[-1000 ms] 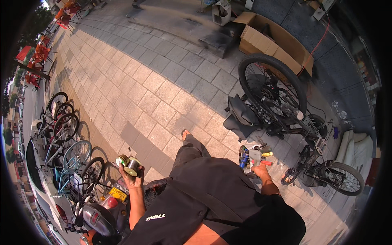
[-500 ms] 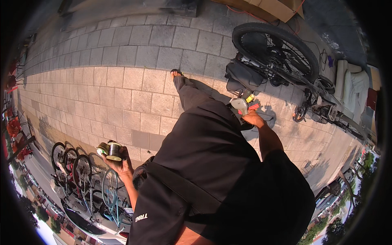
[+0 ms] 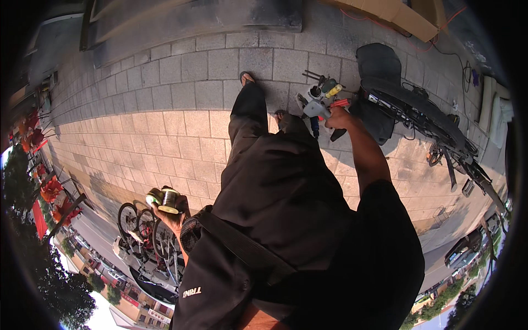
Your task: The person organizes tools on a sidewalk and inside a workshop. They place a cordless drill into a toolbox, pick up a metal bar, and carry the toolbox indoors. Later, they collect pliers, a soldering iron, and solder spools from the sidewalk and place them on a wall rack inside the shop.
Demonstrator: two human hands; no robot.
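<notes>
At the left, my left hand is closed around a spool of dark grey wire with pale flanges. A second small round reel, greenish and white, is held beside it. Out in front on the right, my right hand grips a bunch of hand tools. Among them are a grey metal tool, a yellow and green handle and a red handle. A dark blue piece hangs below. Their exact kinds are hard to make out, and my fingers hide part of them.
A black bicycle with a dark seat or bag stands close on the right. Several bicycles are parked at the lower left. A cardboard box and orange cord lie at the far right, near a dark step. Stone paving runs between.
The view has shifted, and I have stepped toward the dark step. My right hand with the tools is farther forward, and the bicycle appears farther right. My left hand still holds the spools.
</notes>
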